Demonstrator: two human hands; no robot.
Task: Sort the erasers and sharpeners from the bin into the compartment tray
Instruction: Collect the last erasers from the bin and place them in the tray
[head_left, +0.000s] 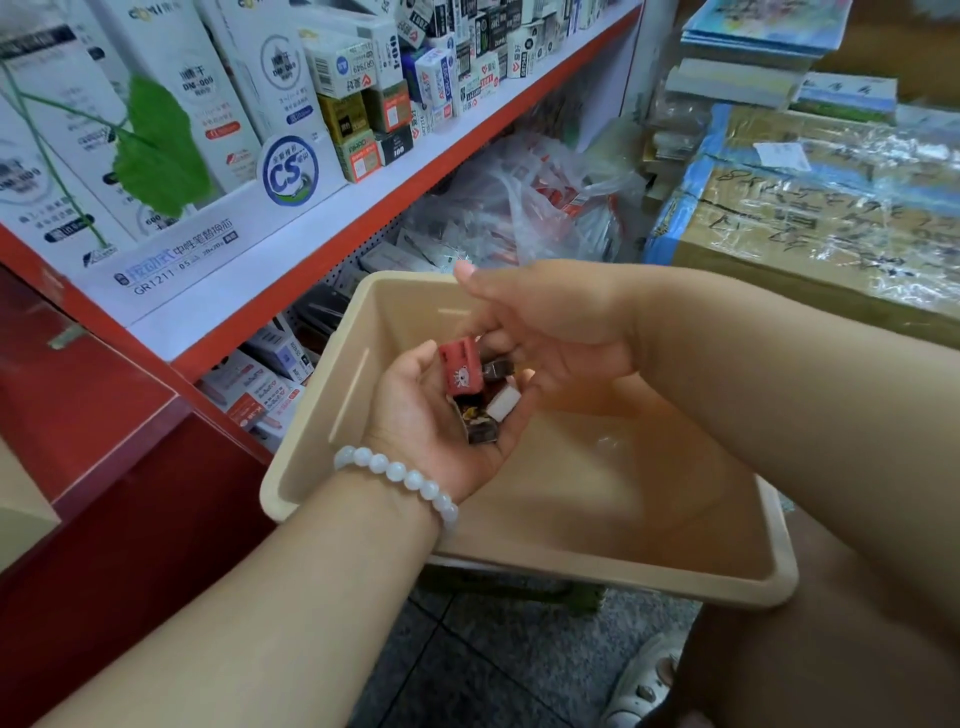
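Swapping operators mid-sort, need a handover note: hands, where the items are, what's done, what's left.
Left hand: palm up over the beige bin, cupping a small pile: a red piece, a white block and dark wrapped pieces.
Right hand: fingers reach down into that pile; the tips touch the pieces, and I cannot tell whether they pinch one.
Bin: the visible floor shows no loose items; the arms hide part of it.
Compartment tray: not in view.
Done: a handful lifted out of the bin.
Left: find the tray, sort the handful into compartments, check the hidden part of the bin.
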